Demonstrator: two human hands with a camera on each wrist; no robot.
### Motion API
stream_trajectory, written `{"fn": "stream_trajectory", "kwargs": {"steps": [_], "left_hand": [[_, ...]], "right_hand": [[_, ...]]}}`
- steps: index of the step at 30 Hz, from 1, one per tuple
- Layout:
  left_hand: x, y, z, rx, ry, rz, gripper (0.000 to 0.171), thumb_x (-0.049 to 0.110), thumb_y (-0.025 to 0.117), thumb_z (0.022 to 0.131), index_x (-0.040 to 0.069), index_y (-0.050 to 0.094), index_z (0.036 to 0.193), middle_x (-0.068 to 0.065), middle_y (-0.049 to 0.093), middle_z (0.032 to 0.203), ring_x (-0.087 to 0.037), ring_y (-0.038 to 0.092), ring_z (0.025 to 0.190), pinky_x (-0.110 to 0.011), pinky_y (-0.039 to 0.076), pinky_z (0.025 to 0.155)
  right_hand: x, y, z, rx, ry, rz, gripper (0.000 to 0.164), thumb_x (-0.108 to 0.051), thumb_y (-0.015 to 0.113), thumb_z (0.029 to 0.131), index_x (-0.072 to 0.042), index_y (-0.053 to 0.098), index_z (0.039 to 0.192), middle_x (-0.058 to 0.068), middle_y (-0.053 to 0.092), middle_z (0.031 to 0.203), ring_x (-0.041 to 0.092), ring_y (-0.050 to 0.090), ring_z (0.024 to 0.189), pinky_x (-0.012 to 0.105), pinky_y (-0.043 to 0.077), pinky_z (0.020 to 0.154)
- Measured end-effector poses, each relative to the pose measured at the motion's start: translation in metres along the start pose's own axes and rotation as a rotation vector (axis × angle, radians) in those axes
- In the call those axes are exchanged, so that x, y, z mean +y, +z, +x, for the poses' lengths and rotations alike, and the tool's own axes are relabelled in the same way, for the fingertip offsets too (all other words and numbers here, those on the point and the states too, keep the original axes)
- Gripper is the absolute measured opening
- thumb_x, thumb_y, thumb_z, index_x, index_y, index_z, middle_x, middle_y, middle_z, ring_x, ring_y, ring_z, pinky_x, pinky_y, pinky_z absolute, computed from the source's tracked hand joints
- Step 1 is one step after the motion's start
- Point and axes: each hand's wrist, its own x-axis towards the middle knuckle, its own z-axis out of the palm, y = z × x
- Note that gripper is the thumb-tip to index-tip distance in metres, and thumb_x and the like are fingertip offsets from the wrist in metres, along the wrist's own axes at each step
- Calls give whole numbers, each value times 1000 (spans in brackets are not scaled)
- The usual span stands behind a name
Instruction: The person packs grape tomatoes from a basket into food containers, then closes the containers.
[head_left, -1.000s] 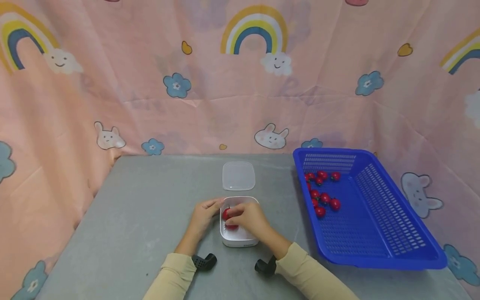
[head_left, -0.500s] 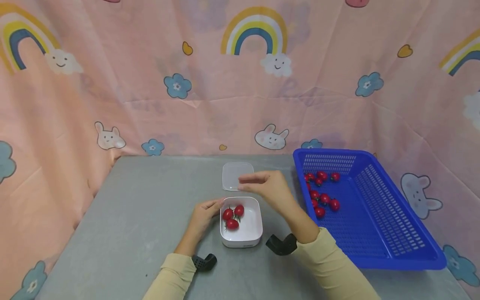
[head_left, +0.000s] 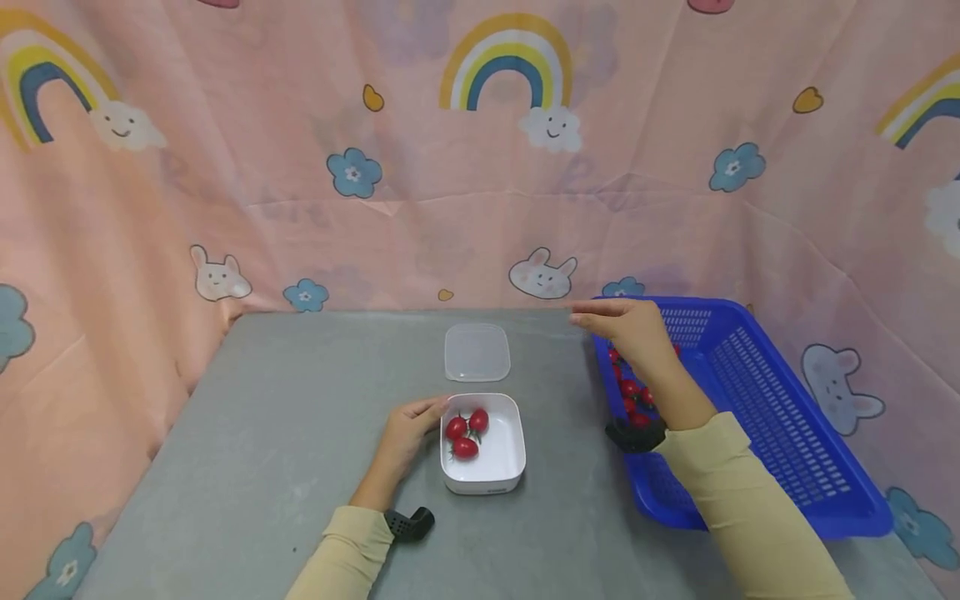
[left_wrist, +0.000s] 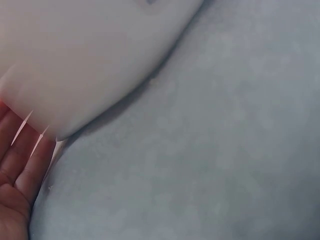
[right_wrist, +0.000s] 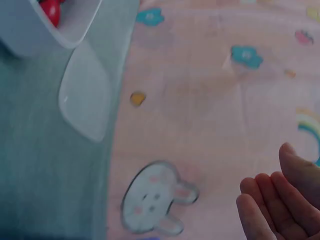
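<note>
A small white square food container (head_left: 504,442) stands near the middle of the table, with three cherry tomatoes (head_left: 465,448) toward its left side. My left hand (head_left: 402,432) rests at the container's left wall, fingertips at the upper left rim. In the left wrist view the straight fingers (left_wrist: 36,160) lie against the white wall. My right hand (head_left: 637,333) is raised over the left side of a blue plastic basket (head_left: 757,433), fingers extended and holding nothing. Several more cherry tomatoes (head_left: 630,390) lie in the basket, some hidden behind this hand and wrist.
A translucent square lid (head_left: 477,353) lies flat behind the container. The grey table (head_left: 315,358) ends at a pink patterned curtain (head_left: 420,225) at the back and sides. The basket takes up the table's right side.
My right hand has come out of the container and moved up and right to the basket. A third tomato now shows in the container. The left hand has stayed put.
</note>
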Motion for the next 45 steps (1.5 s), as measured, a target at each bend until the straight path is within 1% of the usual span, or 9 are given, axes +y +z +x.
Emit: {"fn": "stream_trajectory", "kwargs": {"steps": [7, 11, 19, 25, 28, 33, 38, 41, 45], "left_hand": [[-3, 1, -2, 10, 0, 21, 32, 23, 69, 94, -1, 73, 114, -14, 73, 116, -4, 69, 97, -31, 55, 93], [-3, 1, -2, 11, 1, 22, 32, 24, 69, 93, -1, 73, 113, -13, 74, 115, -4, 69, 97, -31, 56, 92], [-2, 0, -2, 12, 3, 31, 31, 23, 69, 94, -1, 73, 113, -13, 74, 115, -4, 68, 98, -29, 55, 92], [-1, 0, -3, 6, -5, 45, 32, 25, 69, 93, 0, 74, 113, -13, 74, 115, -7, 69, 97, -34, 56, 93], [-1, 0, -3, 7, 3, 46, 31, 24, 68, 94, 0, 74, 113, -13, 74, 115, -7, 70, 97, -34, 56, 93], [-2, 0, -2, 10, 19, 44, 32, 24, 68, 94, -2, 73, 113, -13, 74, 114, -4, 69, 96, -29, 56, 90], [-2, -1, -1, 6, 11, 45, 32, 24, 68, 94, -1, 73, 113, -13, 74, 115, -5, 69, 97, -28, 55, 90], [-1, -1, -1, 10, 6, 37, 32, 24, 68, 94, -2, 73, 113, -14, 74, 116, -7, 68, 98, -29, 55, 91], [0, 0, -1, 16, -7, 26, 32, 24, 69, 93, -1, 73, 113, -14, 73, 116, -8, 69, 98, -33, 55, 94]], "right_hand": [[45, -36, 28, 55, 164, 102, 66, -43, 69, 91, -3, 54, 141, 15, 43, 154, 0, 68, 107, 54, 16, 123], [66, -44, 36, 78, 231, 113, 66, -43, 69, 92, -6, 52, 143, 15, 45, 151, -19, 62, 81, 51, 21, 122], [91, -46, 40, 134, 263, 130, 61, -35, 68, 94, -1, 51, 142, 15, 48, 142, -18, 59, 71, 46, 33, 118], [106, -48, 41, 136, 282, 166, 61, -29, 69, 94, 2, 49, 142, -14, 74, 104, -13, 64, 73, 46, 34, 117], [111, -48, 42, 117, 276, 122, 58, -28, 66, 96, 3, 48, 142, -1, 73, 116, 9, 72, 104, 47, 33, 117], [118, -47, 43, 79, 275, 52, 56, -28, 61, 99, 3, 46, 144, 22, 44, 147, 36, 44, 139, 50, 32, 117], [130, -45, 47, 102, 286, 59, 57, -27, 66, 96, 2, 50, 142, 12, 58, 139, 12, 69, 106, 50, 35, 115], [136, -43, 50, 115, 281, 72, 56, -24, 68, 95, 3, 51, 140, 12, 59, 136, -10, 62, 80, 49, 38, 113], [143, -42, 53, 131, 287, 71, 55, -22, 68, 94, 4, 51, 140, 12, 66, 129, -7, 64, 79, 48, 39, 113]]}}
